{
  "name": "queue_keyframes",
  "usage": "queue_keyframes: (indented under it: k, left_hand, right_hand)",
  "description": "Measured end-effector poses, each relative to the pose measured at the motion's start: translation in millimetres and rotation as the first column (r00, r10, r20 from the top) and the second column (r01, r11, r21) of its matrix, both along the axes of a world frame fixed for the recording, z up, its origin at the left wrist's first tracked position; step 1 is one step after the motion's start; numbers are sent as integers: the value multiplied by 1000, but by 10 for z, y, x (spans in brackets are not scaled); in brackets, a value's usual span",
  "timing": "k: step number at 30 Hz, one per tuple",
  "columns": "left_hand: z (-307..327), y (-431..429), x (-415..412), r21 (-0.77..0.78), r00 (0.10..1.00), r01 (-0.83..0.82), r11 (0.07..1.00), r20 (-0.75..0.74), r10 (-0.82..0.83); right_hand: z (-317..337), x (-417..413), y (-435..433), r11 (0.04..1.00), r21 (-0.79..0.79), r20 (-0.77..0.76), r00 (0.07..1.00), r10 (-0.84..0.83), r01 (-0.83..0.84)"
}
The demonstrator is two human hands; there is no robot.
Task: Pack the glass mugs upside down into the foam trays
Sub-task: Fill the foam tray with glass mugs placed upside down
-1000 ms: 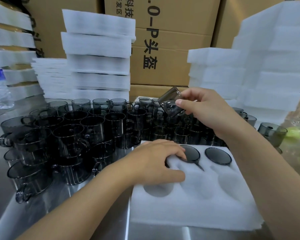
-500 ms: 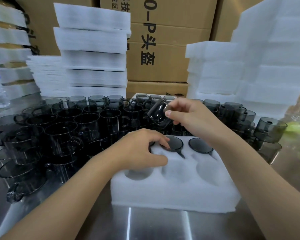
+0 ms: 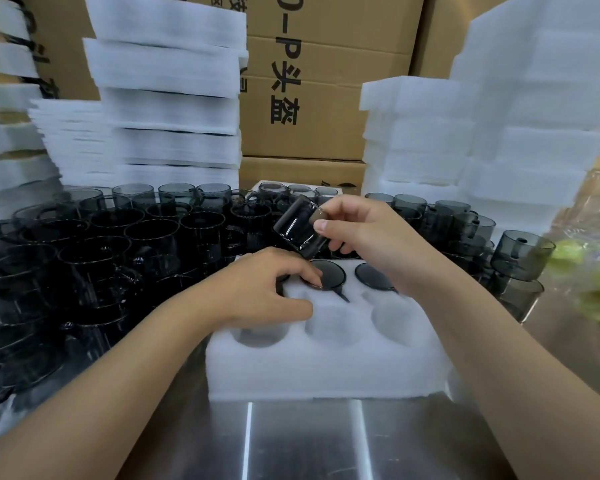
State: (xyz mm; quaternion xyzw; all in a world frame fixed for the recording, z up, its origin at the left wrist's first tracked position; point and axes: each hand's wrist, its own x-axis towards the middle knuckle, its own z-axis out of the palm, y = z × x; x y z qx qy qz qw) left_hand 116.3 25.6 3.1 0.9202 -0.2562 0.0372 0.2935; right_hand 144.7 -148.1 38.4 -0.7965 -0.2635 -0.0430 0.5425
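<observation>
Smoky grey glass mugs [image 3: 153,237], white foam tray [image 3: 326,368], brown cartons [image 3: 326,98] with black lettering, silver table [image 3: 291,445].

Head-worn view faces forward and down; close over foam tray [image 3: 326,368].

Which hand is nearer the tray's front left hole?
Left. The left hand rests on the foam tray just behind the hole; the right hand holds a mug above the back row.

Brown cardboard boxes [image 3: 326,98] with black print behind a reflective steel table [image 3: 291,445].
</observation>
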Motion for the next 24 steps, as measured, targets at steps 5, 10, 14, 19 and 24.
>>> queue_keyframes:
  k: [5, 10, 14, 19, 24]
  left_hand:
    - [-31, 9, 28, -151, 997, -62, 987, -46, 55]
    - [-47, 32, 43, -469, 978, -199, 860, -37, 206]
    - [-72, 25, 79, -705, 969, -222, 674, -80, 235]
    - [-89, 35, 90, -708, 989, -137, 693, -53, 141]
    - [-109, 73, 113, -694, 991, -101, 713, -6, 134]
  right_hand:
    - [-68, 21, 26, 993, 111, 2, 999, -43, 42]
    - [-135, 21, 42, 968, 237, 11, 996, -90, 85]
    - [-152, -16, 33, 974, 225, 92, 995, -31, 10]
    - [-187, -94, 76, 993, 87, 240, 969, 52, -75]
    - [-208, -121, 101, 998, 8, 244, 968, 60, -64]
